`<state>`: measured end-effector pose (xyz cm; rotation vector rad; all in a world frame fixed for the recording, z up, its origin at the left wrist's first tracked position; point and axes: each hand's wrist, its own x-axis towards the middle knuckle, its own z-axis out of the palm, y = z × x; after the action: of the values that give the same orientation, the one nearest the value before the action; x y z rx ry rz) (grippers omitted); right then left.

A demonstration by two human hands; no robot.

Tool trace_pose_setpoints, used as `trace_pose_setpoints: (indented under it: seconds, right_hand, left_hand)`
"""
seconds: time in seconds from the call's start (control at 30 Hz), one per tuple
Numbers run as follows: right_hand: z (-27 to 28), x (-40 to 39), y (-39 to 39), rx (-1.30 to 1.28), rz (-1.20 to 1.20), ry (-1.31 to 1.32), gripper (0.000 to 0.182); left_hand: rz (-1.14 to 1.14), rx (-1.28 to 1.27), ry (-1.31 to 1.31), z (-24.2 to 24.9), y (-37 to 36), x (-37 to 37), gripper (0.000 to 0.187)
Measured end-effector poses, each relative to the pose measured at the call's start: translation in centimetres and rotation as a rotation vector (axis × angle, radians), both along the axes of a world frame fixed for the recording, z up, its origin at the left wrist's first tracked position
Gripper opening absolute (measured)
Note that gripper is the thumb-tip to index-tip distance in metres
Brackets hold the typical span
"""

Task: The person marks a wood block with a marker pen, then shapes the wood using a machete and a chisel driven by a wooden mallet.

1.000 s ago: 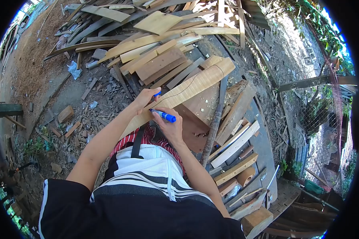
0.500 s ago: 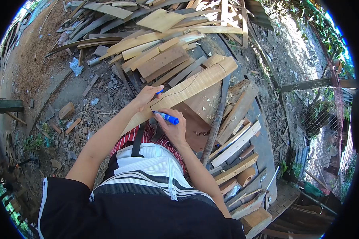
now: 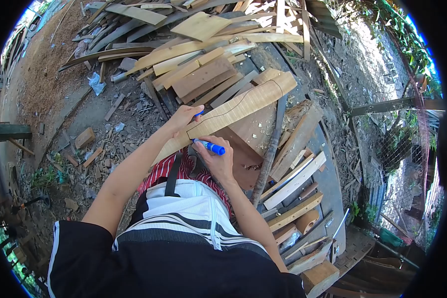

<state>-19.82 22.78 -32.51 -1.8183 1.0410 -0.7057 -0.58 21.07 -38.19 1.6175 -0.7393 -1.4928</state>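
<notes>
A long pale wooden board [image 3: 243, 104] slants across my front, with a wavy dark line drawn along it. My left hand [image 3: 185, 119] grips the board near its lower left part, and a blue marker cap [image 3: 199, 113] sticks out between its fingers. Pinched in my right hand [image 3: 219, 158] is a blue marker [image 3: 213, 147], its tip end at the board's near edge. A short dark stroke crosses the board there, between the two hands. The lower left end of the board is partly hidden behind my left forearm.
Wood offcuts [image 3: 203, 77] are stacked beyond the board, with a larger plank pile behind. A dark pole [image 3: 270, 154] leans right of my knees. More wood pieces [image 3: 295, 179] lie on a bench at right. Sawdust [image 3: 47, 64] heaps at upper left.
The marker tip has shifted slightly toward the board's near edge, and the short cross stroke shows more fully. My left hand keeps its hold on the board.
</notes>
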Motion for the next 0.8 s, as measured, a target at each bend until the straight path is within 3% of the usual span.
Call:
trace_pose_setpoints:
  seconds: [0.33,0.8]
  right_hand:
    - [-0.5,-1.4,-2.4,0.112,-0.135,-0.021,0.020]
    - [-2.1,-3.2,-5.7,0.071,-0.277,-0.073,0.020]
  left_hand:
    - [-0.019,0.023,-0.018,-0.2,0.0,0.2,0.050]
    - [-0.013,0.031,0.019,-0.1,0.0,0.2,0.051]
